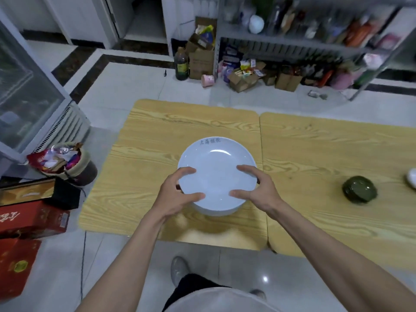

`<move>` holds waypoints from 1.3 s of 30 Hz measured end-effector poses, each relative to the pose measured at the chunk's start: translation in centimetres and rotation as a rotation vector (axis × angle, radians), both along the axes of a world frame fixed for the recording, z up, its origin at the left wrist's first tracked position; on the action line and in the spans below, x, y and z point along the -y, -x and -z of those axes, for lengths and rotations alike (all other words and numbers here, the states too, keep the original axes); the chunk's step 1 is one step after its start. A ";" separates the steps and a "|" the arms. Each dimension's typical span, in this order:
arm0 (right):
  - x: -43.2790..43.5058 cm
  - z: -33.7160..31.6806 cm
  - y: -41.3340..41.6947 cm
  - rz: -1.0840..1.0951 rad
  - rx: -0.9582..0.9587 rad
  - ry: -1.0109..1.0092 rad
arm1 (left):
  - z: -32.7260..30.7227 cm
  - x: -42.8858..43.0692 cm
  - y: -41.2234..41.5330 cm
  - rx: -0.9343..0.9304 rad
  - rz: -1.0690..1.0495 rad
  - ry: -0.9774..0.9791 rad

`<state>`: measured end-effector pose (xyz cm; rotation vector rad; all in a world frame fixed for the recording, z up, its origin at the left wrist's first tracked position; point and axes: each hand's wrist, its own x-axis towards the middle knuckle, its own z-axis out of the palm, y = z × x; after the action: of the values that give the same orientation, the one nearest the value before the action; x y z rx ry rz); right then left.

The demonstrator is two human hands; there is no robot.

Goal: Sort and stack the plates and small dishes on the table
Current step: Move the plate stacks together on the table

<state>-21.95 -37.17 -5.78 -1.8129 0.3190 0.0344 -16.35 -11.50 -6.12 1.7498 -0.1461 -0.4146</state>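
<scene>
Plates (213,212) sit in a white stack on the left table (144,136) near its front edge. Your left hand (177,192) and right hand (258,191) each curl round the top plate (216,167) at its rim, thumbs on its face. A dark green dish (359,189) rests on the right table (326,143), well apart from the stack

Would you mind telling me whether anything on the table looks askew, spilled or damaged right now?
Nothing looks spilled or broken. One slight oddity: the top white plate, gripped by the left hand and right hand, is off-centre over the plate stack, whose rims peek out on the near side.
</scene>
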 end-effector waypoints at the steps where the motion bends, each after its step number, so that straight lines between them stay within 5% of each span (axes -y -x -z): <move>1: 1.8 -0.2 1.1 0.018 0.005 0.000 | -0.2 1.9 0.6 0.004 0.021 0.007; 20: 32.9 -2.6 18.5 0.391 0.059 0.005 | -2.8 36.6 9.7 0.095 0.385 0.029; 39: 57.4 -3.3 20.7 0.569 0.052 -0.025 | -3.3 64.1 7.7 0.067 0.577 0.020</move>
<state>-42.63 -94.56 -2.50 -1.6384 0.7814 -0.4036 -24.04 -75.64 -2.83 1.6838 -0.7095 -0.7654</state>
